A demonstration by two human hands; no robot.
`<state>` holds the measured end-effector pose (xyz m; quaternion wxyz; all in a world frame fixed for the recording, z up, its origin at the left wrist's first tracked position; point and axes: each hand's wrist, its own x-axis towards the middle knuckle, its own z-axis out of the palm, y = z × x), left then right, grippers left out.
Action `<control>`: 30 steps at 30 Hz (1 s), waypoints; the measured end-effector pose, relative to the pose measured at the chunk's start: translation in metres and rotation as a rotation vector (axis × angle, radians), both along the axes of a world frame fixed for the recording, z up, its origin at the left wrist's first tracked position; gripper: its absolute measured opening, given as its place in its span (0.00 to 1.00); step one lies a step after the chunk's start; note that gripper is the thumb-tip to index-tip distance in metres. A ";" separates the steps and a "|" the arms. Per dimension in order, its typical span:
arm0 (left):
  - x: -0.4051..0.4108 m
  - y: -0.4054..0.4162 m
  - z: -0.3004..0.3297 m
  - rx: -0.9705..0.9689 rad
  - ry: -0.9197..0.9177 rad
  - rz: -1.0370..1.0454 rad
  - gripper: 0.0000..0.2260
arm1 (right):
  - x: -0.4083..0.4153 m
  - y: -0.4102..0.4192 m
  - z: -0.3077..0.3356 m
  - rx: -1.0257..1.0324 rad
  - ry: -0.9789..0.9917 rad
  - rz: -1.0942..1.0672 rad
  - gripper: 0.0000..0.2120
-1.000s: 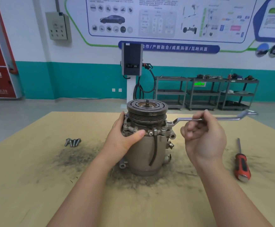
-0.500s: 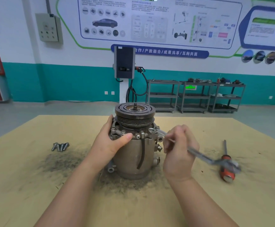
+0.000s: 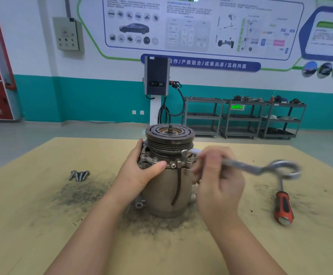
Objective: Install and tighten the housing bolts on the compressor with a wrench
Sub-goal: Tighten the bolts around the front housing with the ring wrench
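red screwdriver (image 3: 283,205) on table (image 3: 42,225), shelving carts (image 3: 241,118) at back wall

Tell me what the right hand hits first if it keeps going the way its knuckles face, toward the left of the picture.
Probably the compressor: the right hand, gripping the wrench, sits just beside its upper flange. Motion blur hides the exact gap.

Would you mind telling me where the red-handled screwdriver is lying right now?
In the head view, the red-handled screwdriver lies on the wooden table at the right, beyond the right hand.
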<state>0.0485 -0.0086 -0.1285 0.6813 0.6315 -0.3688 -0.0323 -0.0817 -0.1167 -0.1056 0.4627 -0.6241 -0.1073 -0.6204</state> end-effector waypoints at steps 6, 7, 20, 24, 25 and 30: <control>-0.002 0.001 0.002 0.011 -0.008 0.020 0.35 | -0.001 -0.018 0.011 0.482 0.119 0.075 0.20; -0.003 0.002 0.002 0.014 -0.011 0.027 0.35 | 0.000 -0.020 0.011 0.504 0.127 0.100 0.20; -0.005 0.002 0.003 0.052 -0.008 0.054 0.40 | 0.008 -0.047 0.013 0.981 0.242 0.649 0.18; -0.006 0.002 0.005 0.044 -0.001 0.061 0.29 | 0.008 -0.044 0.010 0.957 0.197 0.589 0.20; -0.006 0.002 0.005 0.044 -0.001 0.062 0.29 | 0.009 -0.042 0.009 0.931 0.173 0.554 0.21; -0.001 0.001 0.001 0.029 0.003 0.050 0.36 | 0.004 -0.019 -0.005 0.429 0.033 0.092 0.19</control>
